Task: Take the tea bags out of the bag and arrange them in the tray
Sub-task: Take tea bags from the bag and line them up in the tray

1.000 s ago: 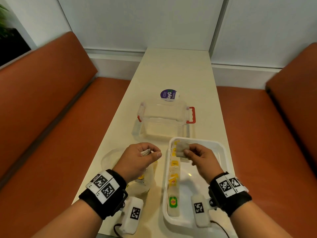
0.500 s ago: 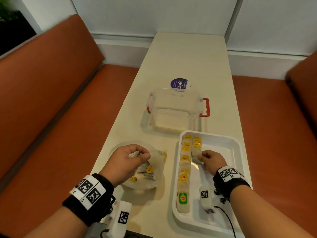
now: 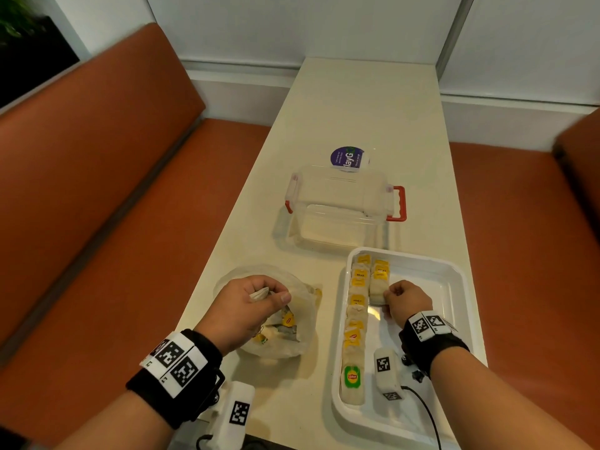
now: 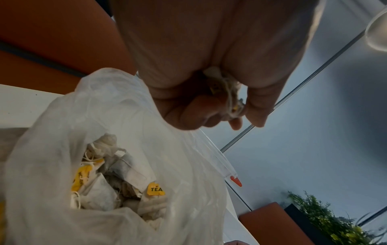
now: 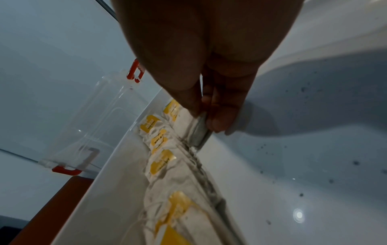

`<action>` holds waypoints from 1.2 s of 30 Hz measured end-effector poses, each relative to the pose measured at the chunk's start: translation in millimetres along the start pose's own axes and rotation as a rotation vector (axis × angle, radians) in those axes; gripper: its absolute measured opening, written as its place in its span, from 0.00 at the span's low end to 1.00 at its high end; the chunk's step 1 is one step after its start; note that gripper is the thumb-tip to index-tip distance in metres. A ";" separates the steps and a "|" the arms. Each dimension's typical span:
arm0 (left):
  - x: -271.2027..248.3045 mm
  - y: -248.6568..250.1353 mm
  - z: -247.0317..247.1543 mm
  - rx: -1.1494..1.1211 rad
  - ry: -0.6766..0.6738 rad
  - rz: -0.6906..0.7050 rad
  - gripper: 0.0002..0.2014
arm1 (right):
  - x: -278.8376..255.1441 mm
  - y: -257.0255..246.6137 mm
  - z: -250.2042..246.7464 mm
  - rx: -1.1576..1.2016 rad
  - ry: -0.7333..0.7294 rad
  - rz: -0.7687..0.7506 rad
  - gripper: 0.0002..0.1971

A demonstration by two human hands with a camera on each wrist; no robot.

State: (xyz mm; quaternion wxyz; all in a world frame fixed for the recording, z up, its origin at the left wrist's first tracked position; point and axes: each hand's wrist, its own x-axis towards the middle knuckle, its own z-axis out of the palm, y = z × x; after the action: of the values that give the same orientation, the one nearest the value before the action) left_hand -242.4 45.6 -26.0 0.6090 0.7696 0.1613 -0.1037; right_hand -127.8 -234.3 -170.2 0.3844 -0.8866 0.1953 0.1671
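Observation:
A white tray (image 3: pixel 454 277) lies at the near right of the table, with a row of tea bags (image 3: pixel 355 319) along its left wall and a short second row beside it. My right hand (image 3: pixel 389 295) pinches the edge of a tea bag (image 3: pixel 376 290) lying in that second row; the right wrist view shows the pinch (image 5: pixel 206 116) on the tea bag's edge (image 5: pixel 199 131). My left hand (image 3: pixel 269 295) hovers over the clear plastic bag (image 3: pixel 302 339) and holds a crumpled tea bag (image 3: pixel 258 293), its string (image 4: pixel 230 97) between the fingers. More tea bags (image 4: pixel 117 182) fill the plastic bag (image 4: pixel 178 165).
A clear lidded box (image 3: pixel 341 209) with red clips (image 3: pixel 401 203) stands just beyond the tray. A round purple sticker (image 3: pixel 347 159) lies behind it. Orange benches (image 3: pixel 113 206) flank the narrow table (image 3: pixel 357 102). A cabled tracker (image 3: pixel 386 371) hangs from my right wrist over the tray.
My right hand has lowered its tea bag from above the tray's far end into the second row. My left hand has stayed over the plastic bag, still holding its tea bag.

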 end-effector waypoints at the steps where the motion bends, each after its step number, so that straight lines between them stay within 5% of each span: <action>1: -0.1 -0.1 0.2 0.005 0.001 0.002 0.05 | -0.5 -0.2 0.0 -0.009 0.002 0.006 0.04; 11: 1.1 -3.6 1.6 0.008 -0.017 0.034 0.05 | -0.1 1.2 1.7 0.006 -0.010 0.027 0.03; 15: 1.8 -4.6 3.6 -0.163 -0.029 -0.031 0.17 | -7.0 0.5 -10.7 -0.043 0.026 0.020 0.11; 21: 6.9 1.9 16.7 -0.446 -0.044 -0.249 0.13 | -53.6 -36.7 -35.0 0.000 0.075 -0.374 0.10; 28: 16.6 14.3 42.6 -0.777 -0.113 -0.465 0.12 | -122.5 -92.8 -44.3 -0.174 -0.292 -0.995 0.19; 36: 5.8 19.6 70.7 -0.881 -0.173 -0.489 0.13 | -127.2 -91.4 -56.0 -0.212 -0.261 -1.107 0.08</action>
State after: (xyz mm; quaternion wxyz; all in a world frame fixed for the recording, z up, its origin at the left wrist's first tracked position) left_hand -227.0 -26.4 -27.1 0.8448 0.3679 0.3141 -0.2289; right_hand -186.6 -191.0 -20.7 0.3445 -0.8625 -0.3644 0.0680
